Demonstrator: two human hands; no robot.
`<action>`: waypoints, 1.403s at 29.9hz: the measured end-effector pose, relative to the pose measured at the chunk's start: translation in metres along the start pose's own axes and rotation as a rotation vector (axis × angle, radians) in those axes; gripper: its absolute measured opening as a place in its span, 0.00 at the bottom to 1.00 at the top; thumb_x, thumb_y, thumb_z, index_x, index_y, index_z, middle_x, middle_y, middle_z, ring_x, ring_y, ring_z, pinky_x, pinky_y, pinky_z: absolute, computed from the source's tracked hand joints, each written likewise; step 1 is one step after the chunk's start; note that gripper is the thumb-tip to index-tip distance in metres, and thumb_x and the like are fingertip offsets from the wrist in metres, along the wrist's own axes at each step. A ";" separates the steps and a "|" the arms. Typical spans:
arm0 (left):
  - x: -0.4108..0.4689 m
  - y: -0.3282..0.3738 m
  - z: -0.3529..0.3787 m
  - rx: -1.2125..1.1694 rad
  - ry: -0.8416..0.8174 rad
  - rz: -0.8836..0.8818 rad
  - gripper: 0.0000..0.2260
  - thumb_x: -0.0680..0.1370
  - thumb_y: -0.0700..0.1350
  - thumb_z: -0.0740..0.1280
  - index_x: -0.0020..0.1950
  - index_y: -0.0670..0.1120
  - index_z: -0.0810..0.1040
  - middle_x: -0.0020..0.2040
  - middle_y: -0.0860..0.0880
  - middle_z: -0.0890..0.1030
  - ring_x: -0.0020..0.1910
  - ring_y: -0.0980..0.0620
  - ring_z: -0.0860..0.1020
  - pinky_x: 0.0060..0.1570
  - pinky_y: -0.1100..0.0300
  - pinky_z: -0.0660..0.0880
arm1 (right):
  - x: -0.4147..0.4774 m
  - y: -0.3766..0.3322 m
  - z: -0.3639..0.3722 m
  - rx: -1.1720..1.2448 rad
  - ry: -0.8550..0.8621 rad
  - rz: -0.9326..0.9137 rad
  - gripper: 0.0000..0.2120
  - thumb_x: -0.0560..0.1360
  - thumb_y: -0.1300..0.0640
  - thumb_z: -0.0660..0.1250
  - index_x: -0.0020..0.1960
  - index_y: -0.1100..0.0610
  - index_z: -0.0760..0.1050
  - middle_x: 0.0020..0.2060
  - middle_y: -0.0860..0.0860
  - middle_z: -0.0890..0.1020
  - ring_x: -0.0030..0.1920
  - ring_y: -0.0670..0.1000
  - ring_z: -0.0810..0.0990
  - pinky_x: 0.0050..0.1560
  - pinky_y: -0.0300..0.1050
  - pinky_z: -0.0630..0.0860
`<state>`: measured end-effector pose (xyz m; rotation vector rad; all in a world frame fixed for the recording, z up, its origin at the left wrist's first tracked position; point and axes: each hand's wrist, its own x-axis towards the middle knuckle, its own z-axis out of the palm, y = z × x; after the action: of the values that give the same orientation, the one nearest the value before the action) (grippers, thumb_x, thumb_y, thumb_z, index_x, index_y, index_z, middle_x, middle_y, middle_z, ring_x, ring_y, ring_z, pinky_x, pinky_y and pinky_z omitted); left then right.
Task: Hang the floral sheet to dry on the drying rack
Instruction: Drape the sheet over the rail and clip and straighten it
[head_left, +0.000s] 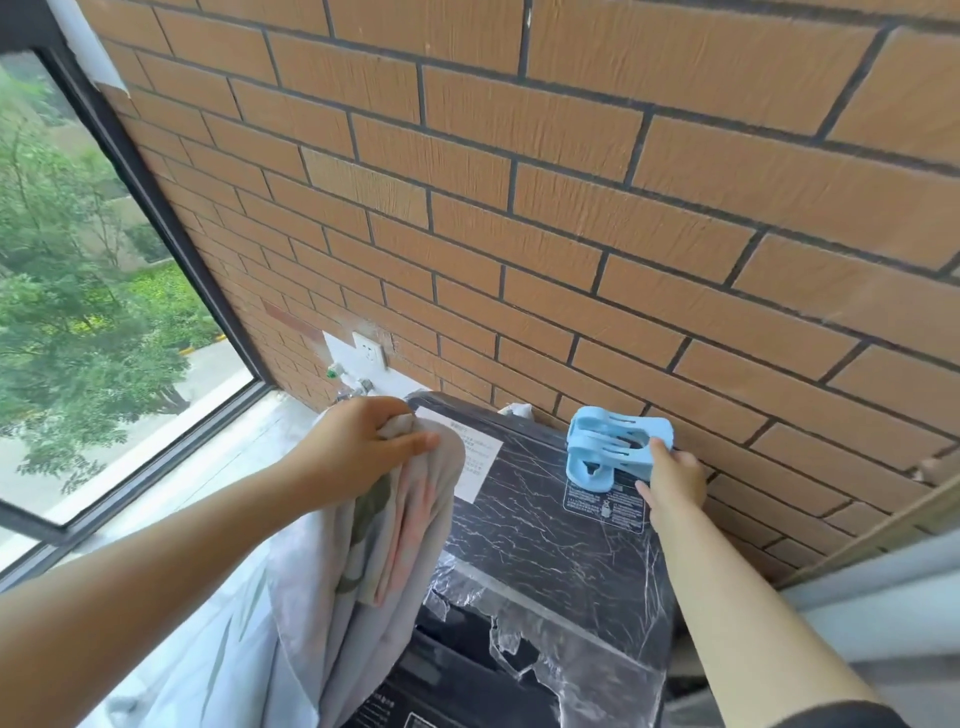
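The floral sheet (363, 561), pale grey with faded green and pink print, hangs bunched from my left hand (363, 441), which grips its top fold above the left edge of a black machine. My right hand (672, 480) reaches to the far right corner of that machine's lid and has its fingers on a stack of large light-blue plastic clips (613, 447). No drying rack is in view.
A black marble-patterned washing machine (561, 551), with torn film and white labels, stands against an orange brick wall (519, 208). A socket and tap (358, 369) sit low on the wall. A dark-framed window (156, 218) is at left over trees.
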<state>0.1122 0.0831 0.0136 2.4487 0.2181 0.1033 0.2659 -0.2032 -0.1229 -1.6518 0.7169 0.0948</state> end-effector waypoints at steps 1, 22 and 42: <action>-0.001 -0.001 -0.001 0.006 0.003 -0.002 0.22 0.75 0.52 0.68 0.41 0.32 0.72 0.32 0.41 0.70 0.30 0.52 0.64 0.29 0.66 0.62 | -0.004 -0.002 -0.002 0.032 -0.005 -0.011 0.10 0.78 0.53 0.64 0.52 0.60 0.74 0.47 0.56 0.76 0.46 0.55 0.75 0.55 0.57 0.77; -0.164 -0.036 -0.135 -0.094 0.255 -0.043 0.18 0.73 0.52 0.70 0.33 0.39 0.71 0.26 0.54 0.67 0.25 0.58 0.64 0.26 0.66 0.62 | -0.249 -0.045 0.003 0.190 -0.792 -0.094 0.05 0.78 0.55 0.62 0.48 0.56 0.73 0.44 0.54 0.78 0.45 0.54 0.78 0.47 0.50 0.73; -0.483 -0.077 -0.366 -0.009 0.505 0.024 0.27 0.68 0.67 0.63 0.37 0.41 0.78 0.28 0.51 0.72 0.29 0.56 0.69 0.31 0.64 0.66 | -0.660 -0.041 0.069 -0.439 -1.400 -0.829 0.28 0.62 0.34 0.66 0.55 0.49 0.79 0.47 0.49 0.83 0.44 0.46 0.81 0.43 0.41 0.77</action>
<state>-0.4200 0.2803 0.2392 2.3756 0.4047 0.7332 -0.2206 0.1233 0.1920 -1.6763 -1.0945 0.7461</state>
